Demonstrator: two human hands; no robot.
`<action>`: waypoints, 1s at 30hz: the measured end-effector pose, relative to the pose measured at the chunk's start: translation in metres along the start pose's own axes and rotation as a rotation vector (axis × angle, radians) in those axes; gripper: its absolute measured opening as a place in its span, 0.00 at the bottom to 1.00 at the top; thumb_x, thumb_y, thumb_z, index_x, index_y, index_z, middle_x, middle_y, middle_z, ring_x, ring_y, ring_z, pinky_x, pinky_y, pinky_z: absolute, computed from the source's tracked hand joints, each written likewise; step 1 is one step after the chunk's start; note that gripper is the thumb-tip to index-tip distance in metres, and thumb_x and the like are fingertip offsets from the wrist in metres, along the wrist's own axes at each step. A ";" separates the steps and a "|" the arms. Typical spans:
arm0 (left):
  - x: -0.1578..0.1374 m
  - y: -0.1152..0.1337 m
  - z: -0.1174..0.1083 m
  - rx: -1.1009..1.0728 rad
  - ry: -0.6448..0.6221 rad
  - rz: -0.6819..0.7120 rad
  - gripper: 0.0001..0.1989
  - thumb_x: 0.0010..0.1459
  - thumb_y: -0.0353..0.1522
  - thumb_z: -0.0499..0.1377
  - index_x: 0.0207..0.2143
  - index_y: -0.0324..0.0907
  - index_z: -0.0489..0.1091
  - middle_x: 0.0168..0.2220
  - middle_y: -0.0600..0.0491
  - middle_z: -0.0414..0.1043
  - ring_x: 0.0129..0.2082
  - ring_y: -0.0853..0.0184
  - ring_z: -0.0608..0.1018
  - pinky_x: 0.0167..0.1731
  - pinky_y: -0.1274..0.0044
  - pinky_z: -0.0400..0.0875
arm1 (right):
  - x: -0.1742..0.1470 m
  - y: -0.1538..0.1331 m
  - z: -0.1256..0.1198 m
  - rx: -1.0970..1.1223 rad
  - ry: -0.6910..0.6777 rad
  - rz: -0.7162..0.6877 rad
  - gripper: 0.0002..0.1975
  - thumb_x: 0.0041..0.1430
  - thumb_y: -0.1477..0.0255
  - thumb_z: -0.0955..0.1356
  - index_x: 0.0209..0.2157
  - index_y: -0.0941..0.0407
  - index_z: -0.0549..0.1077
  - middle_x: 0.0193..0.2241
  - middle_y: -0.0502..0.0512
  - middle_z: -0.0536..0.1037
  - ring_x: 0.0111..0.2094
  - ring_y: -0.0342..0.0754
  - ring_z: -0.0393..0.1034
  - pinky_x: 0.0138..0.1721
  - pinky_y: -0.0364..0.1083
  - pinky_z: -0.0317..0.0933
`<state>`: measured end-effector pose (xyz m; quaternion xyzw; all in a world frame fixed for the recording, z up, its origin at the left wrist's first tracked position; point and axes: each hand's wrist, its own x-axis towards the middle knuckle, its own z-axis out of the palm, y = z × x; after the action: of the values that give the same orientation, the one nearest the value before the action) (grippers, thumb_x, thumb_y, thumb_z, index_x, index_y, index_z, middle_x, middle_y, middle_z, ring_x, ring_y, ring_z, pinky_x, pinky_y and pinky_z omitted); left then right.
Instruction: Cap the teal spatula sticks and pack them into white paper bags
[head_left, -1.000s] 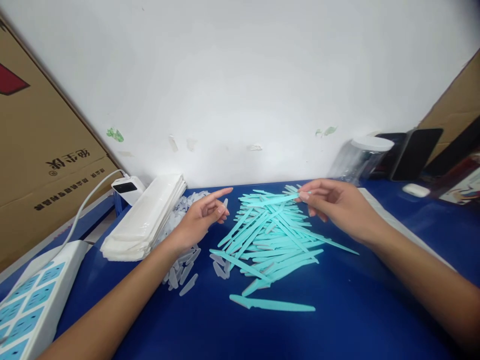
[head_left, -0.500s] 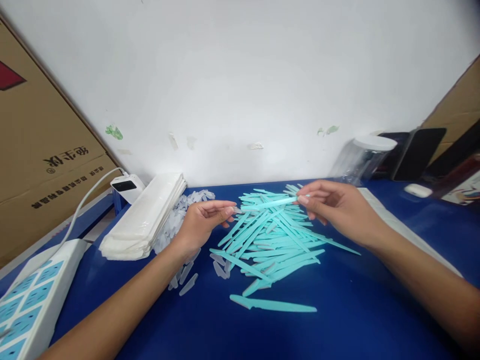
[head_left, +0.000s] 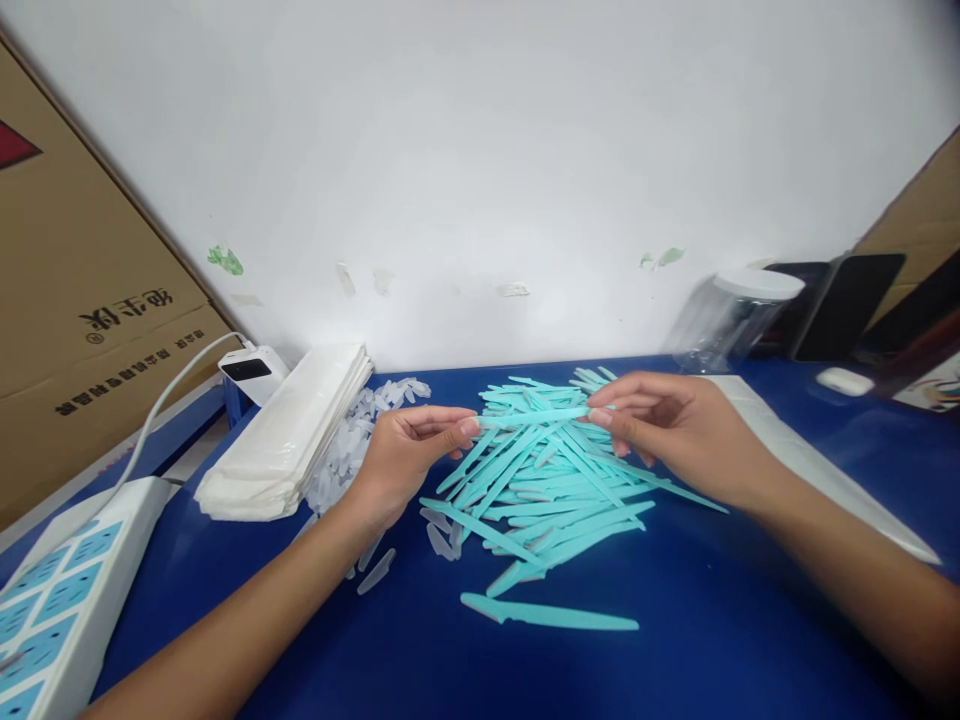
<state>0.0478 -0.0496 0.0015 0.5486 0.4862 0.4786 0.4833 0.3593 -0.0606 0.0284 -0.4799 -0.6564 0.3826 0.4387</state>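
Drawn closer, left hand (head_left: 409,450) and right hand (head_left: 671,430) pinch opposite ends of a turquoise stick (head_left: 534,417) between them.

A slim turquoise stick (head_left: 534,417) is held nearly level above a matching heap (head_left: 562,488).

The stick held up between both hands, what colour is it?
The stick is pale turquoise, best seen in the head view.
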 end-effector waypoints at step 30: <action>0.038 -0.003 -0.079 1.316 0.039 0.469 0.17 0.71 0.37 0.56 0.49 0.44 0.84 0.47 0.40 0.84 0.51 0.41 0.79 0.48 0.57 0.74 | 0.034 0.048 -0.091 -0.445 0.190 0.193 0.14 0.58 0.59 0.78 0.33 0.56 0.84 0.29 0.63 0.85 0.33 0.58 0.79 0.34 0.52 0.66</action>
<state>-0.0288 -0.0069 0.0063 0.8091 0.5524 0.1862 -0.0742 0.4541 -0.0083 0.0201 -0.6589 -0.6313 0.2221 0.3435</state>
